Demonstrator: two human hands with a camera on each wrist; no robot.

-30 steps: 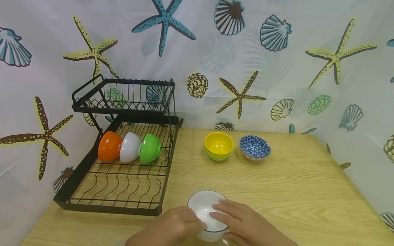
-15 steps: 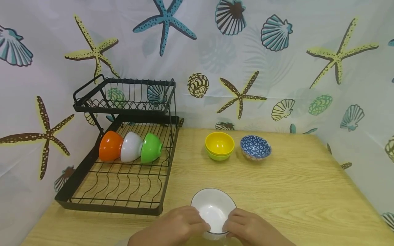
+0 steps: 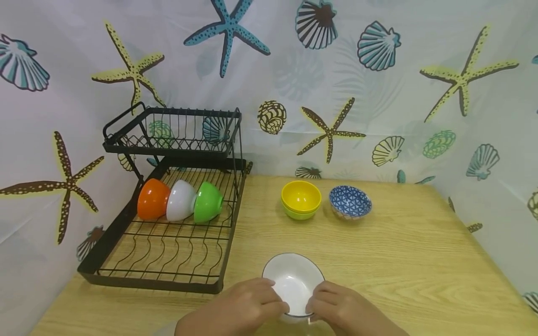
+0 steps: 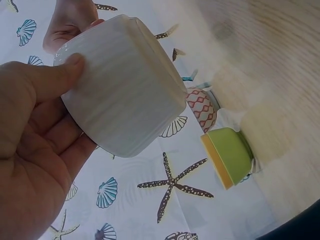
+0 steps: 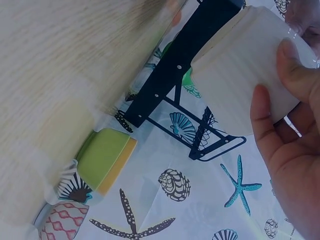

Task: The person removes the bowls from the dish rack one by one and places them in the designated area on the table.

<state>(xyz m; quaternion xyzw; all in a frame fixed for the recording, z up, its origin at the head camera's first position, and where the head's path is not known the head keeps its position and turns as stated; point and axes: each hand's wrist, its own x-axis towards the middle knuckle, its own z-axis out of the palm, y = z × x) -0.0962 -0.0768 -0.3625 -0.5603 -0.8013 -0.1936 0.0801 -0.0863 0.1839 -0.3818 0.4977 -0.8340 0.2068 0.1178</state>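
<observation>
A white bowl with a dark rim [image 3: 293, 284] is at the near middle in the head view, its inside facing up and toward the camera. My left hand [image 3: 241, 305] grips its near-left rim, thumb outside in the left wrist view, where the bowl's pale outer wall [image 4: 125, 90] fills the middle. On the near-right rim, my right hand [image 3: 346, 308] pinches the same bowl; the right wrist view shows its thumb and a finger against the outer wall [image 5: 245, 70]. Whether the bowl touches the table cannot be told.
A black two-tier rack [image 3: 153, 283] stands left, holding orange [image 3: 152, 199], white [image 3: 180, 200] and green [image 3: 208, 203] bowls on their sides. Farther back on the wooden table are a yellow bowl [image 3: 300, 196] stacked in a green one [image 3: 299, 215] and a blue-patterned bowl [image 3: 350, 201].
The white bowl has shifted slightly right and away from the camera. My right hand's fingers, spread over the bowl a second ago, now grip its rim; my left hand keeps its grip.
</observation>
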